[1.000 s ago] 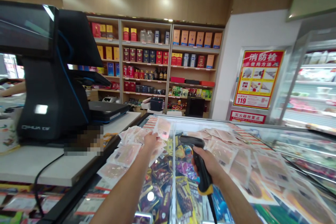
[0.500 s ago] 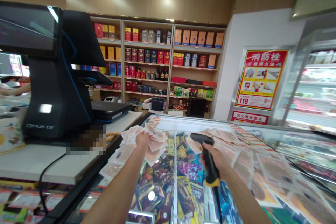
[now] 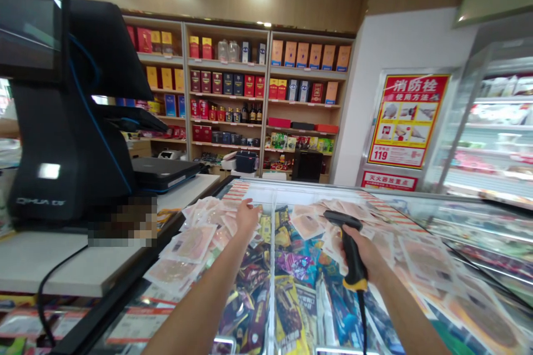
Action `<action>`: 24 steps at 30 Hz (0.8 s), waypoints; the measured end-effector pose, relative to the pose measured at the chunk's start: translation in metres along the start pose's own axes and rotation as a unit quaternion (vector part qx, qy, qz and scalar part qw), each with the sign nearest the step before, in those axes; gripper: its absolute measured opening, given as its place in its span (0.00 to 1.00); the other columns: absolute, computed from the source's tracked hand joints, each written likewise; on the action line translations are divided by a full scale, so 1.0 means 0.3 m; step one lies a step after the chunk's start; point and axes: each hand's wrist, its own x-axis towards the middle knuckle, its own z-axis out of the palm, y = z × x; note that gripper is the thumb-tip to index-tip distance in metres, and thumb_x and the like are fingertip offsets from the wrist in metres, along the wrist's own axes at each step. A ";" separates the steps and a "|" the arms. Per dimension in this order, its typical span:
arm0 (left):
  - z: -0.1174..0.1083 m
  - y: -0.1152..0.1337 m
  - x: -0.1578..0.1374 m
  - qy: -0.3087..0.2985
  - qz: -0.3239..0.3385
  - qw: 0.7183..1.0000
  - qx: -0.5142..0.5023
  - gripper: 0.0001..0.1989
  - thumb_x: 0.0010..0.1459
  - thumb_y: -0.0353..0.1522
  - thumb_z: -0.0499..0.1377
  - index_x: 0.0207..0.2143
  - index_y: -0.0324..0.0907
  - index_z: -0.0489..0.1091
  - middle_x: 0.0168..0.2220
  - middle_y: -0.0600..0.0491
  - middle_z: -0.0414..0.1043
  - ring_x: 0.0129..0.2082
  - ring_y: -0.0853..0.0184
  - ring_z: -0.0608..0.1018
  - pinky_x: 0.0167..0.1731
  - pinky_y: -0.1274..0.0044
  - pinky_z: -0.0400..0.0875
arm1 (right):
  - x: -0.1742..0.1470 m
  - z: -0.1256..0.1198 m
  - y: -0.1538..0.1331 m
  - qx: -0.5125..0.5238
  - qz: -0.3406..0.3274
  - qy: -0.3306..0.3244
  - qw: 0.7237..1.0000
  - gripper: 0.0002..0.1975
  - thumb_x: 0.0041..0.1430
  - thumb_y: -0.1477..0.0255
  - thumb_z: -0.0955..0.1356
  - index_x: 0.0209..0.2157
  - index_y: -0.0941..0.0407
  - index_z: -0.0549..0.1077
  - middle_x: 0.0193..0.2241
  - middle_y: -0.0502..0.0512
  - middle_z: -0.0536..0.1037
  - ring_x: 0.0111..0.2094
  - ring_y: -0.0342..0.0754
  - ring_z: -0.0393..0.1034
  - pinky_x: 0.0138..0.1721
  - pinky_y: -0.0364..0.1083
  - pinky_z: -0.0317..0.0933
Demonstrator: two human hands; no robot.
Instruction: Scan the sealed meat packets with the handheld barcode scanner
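Note:
My right hand (image 3: 365, 249) is wrapped round the grip of a black handheld barcode scanner (image 3: 355, 258) with a yellow base; its cable hangs down. The scanner's head is over flat clear packets (image 3: 307, 223) with round, tan contents, spread on the right of the glass freezer top. Over on the left, my left hand (image 3: 248, 215) is just above the glass, its fingers apart and nothing visible in them. It is at the right edge of another pile of such packets (image 3: 194, 244). Part of that hand's underside is hidden.
Under the glass lie colourful snack or ice-cream packs (image 3: 291, 310), parted by a white divider (image 3: 272, 266). On the left counter (image 3: 62, 266) stands a black cash register (image 3: 62, 150). Shelves of boxes and bottles (image 3: 227, 86) line the back wall. A red-framed sign (image 3: 410, 122) hangs at right.
My left hand has left the left pile and moved to the right. My right hand has carried the scanner slightly right, baring packets on its left. The view has shifted a little.

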 end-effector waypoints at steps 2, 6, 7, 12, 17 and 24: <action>0.067 0.008 -0.041 -0.070 0.031 0.996 0.049 0.14 0.52 0.34 0.50 0.40 0.37 0.62 0.37 0.51 0.66 0.34 0.69 0.71 0.33 0.71 0.66 | 0.008 -0.022 0.009 -0.005 -0.001 0.000 1.000 0.13 0.43 0.61 0.64 0.24 0.58 0.64 0.12 0.48 0.67 0.12 0.40 0.60 0.11 0.39 0.55; 0.183 0.017 -0.117 -0.162 0.079 0.974 0.135 0.14 0.52 0.34 0.50 0.41 0.38 0.62 0.40 0.50 0.65 0.37 0.68 0.69 0.36 0.69 0.65 | 0.010 -0.048 0.015 0.005 -0.006 0.004 1.000 0.14 0.42 0.61 0.65 0.26 0.58 0.64 0.13 0.48 0.68 0.12 0.39 0.60 0.11 0.39 0.55; 0.205 0.021 -0.132 -0.179 0.092 0.968 0.152 0.14 0.52 0.34 0.50 0.41 0.38 0.62 0.41 0.50 0.64 0.38 0.68 0.69 0.36 0.69 0.65 | 0.008 -0.053 0.015 0.007 -0.007 0.006 1.000 0.14 0.42 0.62 0.65 0.26 0.58 0.64 0.13 0.48 0.68 0.12 0.39 0.60 0.11 0.39 0.55; 0.272 0.046 -0.166 -0.241 0.163 0.933 0.211 0.15 0.52 0.34 0.50 0.42 0.39 0.61 0.43 0.49 0.63 0.41 0.66 0.68 0.39 0.67 0.63 | -0.006 -0.073 0.016 0.011 -0.001 0.023 1.000 0.14 0.42 0.61 0.65 0.26 0.58 0.64 0.13 0.48 0.68 0.12 0.39 0.60 0.11 0.39 0.55; 0.312 0.058 -0.168 -0.262 0.177 0.914 0.252 0.17 0.51 0.34 0.51 0.44 0.39 0.60 0.45 0.49 0.61 0.43 0.64 0.66 0.41 0.65 0.61 | -0.002 -0.077 0.024 -0.009 -0.001 0.019 1.000 0.16 0.42 0.59 0.64 0.22 0.59 0.63 0.13 0.49 0.67 0.12 0.39 0.59 0.11 0.39 0.54; 0.341 0.050 -0.160 -0.290 0.112 0.912 0.268 0.16 0.52 0.34 0.51 0.43 0.39 0.61 0.43 0.49 0.62 0.40 0.66 0.68 0.38 0.68 0.64 | 0.014 -0.080 0.038 -0.014 -0.003 0.017 1.000 0.16 0.42 0.58 0.65 0.23 0.59 0.64 0.14 0.49 0.68 0.13 0.39 0.60 0.12 0.39 0.55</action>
